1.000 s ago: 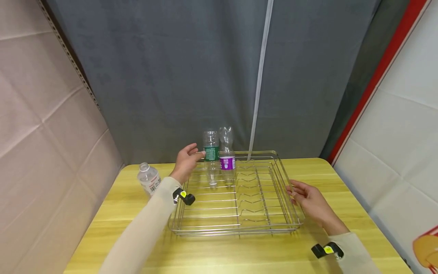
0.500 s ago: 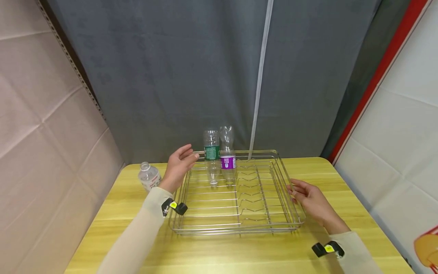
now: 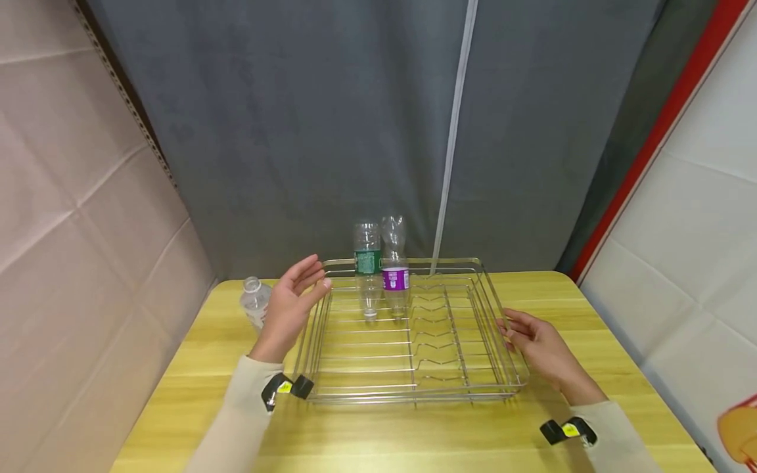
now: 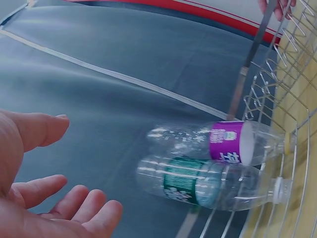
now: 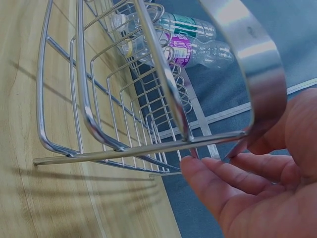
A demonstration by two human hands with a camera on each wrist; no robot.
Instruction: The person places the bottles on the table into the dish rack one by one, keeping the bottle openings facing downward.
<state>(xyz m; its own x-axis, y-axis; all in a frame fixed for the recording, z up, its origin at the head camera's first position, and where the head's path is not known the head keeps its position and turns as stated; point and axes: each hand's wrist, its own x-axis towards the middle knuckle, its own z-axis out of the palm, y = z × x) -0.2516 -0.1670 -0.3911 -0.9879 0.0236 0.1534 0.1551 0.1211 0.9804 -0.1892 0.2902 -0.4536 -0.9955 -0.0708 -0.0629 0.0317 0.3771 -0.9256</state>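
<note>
A metal dish rack [image 3: 414, 397] sits on the wooden table. Upside down in its back left part stand two clear plastic bottles side by side: one green-labelled bottle [image 3: 368, 261] with a white cap, and one purple-labelled bottle [image 3: 395, 279] with a yellow cap. My left hand [image 3: 288, 314] is by the rack's left side, fingers spread and holding nothing; the left wrist view shows the same hand [image 4: 59, 183] apart from both bottles. My right hand [image 3: 541, 348] holds the rack's right rim, its fingertips [image 5: 198, 173] at the metal band. A third clear bottle [image 3: 254, 299] stands upright, partly hidden behind my left hand.
The wooden table [image 3: 378, 440] extends around the rack. A grey curtain [image 3: 296, 131] hangs along its back edge, with pale cloth walls on the left and right sides.
My left hand has moved away from the green-labelled bottle, leftward and toward me, now covering part of the third bottle. My right hand stays at the rack's right rim.
</note>
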